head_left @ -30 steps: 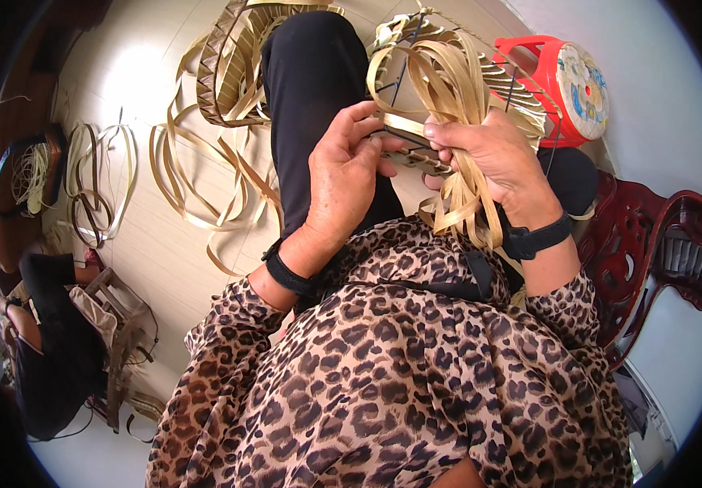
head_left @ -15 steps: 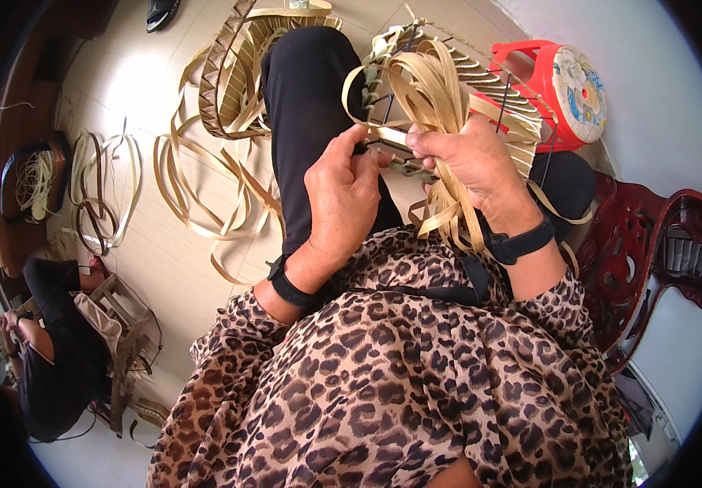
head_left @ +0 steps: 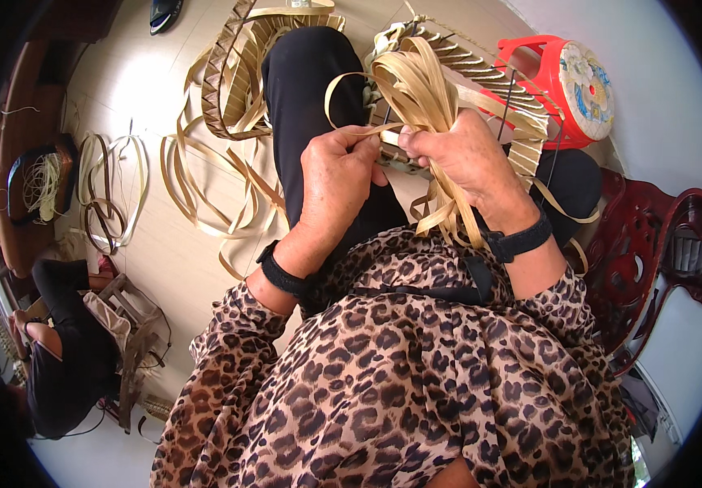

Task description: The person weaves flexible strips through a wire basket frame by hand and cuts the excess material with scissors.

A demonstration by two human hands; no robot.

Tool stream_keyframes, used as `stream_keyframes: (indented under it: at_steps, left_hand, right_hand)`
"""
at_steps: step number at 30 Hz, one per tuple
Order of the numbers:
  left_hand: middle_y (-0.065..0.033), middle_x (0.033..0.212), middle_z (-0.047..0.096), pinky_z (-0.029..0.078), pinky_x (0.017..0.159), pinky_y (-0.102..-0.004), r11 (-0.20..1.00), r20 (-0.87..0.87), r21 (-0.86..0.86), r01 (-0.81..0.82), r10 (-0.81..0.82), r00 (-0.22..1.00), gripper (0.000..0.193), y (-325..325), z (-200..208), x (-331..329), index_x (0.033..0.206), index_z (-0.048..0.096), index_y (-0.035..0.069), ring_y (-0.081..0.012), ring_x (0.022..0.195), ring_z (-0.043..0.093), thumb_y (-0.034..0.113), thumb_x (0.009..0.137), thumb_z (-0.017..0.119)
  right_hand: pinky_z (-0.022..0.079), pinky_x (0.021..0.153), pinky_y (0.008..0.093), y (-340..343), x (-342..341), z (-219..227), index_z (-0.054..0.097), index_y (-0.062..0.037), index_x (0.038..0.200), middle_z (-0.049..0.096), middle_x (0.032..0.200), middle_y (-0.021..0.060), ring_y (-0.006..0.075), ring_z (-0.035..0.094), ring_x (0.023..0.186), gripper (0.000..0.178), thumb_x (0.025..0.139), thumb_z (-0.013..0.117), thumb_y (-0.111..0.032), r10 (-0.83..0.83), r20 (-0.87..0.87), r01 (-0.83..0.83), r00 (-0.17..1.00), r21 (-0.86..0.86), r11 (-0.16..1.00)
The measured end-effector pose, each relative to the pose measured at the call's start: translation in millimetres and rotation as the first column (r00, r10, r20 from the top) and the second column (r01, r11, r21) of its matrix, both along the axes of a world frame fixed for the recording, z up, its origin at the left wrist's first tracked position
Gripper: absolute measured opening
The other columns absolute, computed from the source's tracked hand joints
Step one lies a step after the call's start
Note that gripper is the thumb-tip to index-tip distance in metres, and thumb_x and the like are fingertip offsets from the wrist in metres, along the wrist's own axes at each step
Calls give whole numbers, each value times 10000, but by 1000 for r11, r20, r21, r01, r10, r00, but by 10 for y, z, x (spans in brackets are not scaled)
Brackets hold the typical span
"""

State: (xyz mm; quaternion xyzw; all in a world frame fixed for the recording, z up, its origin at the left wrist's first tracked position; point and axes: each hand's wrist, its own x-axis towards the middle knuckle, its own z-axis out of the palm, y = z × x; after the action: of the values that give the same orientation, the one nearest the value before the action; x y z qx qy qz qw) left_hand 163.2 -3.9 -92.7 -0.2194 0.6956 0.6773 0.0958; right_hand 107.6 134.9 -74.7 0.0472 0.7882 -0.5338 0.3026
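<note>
A looped bundle of flat tan weaving strips [head_left: 418,81] is gripped in my right hand [head_left: 477,159], its thumb pressed toward my left. Loose tails of the bundle hang below the fist, over my lap. With thumb and forefinger, my left hand [head_left: 336,175] pinches a single strip [head_left: 385,129] that runs out from the bundle, its free end curling up on the left. Just beyond both hands, a partly woven frame [head_left: 489,69] with dark rods and pale cords rests across my legs, partly hidden by the bundle and my right hand.
A basket with a braided rim [head_left: 214,81] stands left of my knee, with loose strips [head_left: 233,191] on the floor. A red stool [head_left: 542,65] is at the far right, a carved dark red chair [head_left: 632,244] nearer. Another person [head_left: 70,350] sits at lower left.
My left hand has closed its fingertips on the strip, which was looser before. The strip's curled end has shifted left and down. My right hand still holds the bundle.
</note>
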Motion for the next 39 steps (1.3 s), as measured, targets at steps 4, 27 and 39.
stream_keyframes:
  at_steps: [4, 27, 39]
  left_hand:
    - [-37, 576, 527, 337, 337, -179, 985, 79, 168, -37, 24, 997, 166, -6, 1, -36, 770, 577, -35, -83, 397, 474, 95, 827, 490]
    - [-131, 617, 574, 372, 314, -216, 878, 227, 477, 27, -153, 962, 180, -107, 46, -148, 815, 499, -25, -153, 407, 529, 130, 867, 423]
    - [-150, 636, 583, 393, 321, -229, 832, 191, 549, 81, -220, 957, 186, -206, 10, -192, 861, 491, -32, -172, 417, 543, 131, 875, 402]
  right_hand:
    - [383, 470, 251, 9, 9, -8, 598, 48, 668, 540, 532, 48, 100, 482, 485, 228, 675, 643, -176, -14, -9, 14, 1000, 9, 1000]
    - [424, 580, 248, 162, -23, -27, 624, 45, 777, 611, 670, 79, 122, 548, 606, 193, 649, 622, -99, -21, -102, 8, 995, -125, 992]
    - [426, 566, 266, 94, -77, -46, 622, 54, 755, 605, 660, 114, 146, 545, 578, 201, 644, 623, -113, 27, -215, -44, 976, -73, 996]
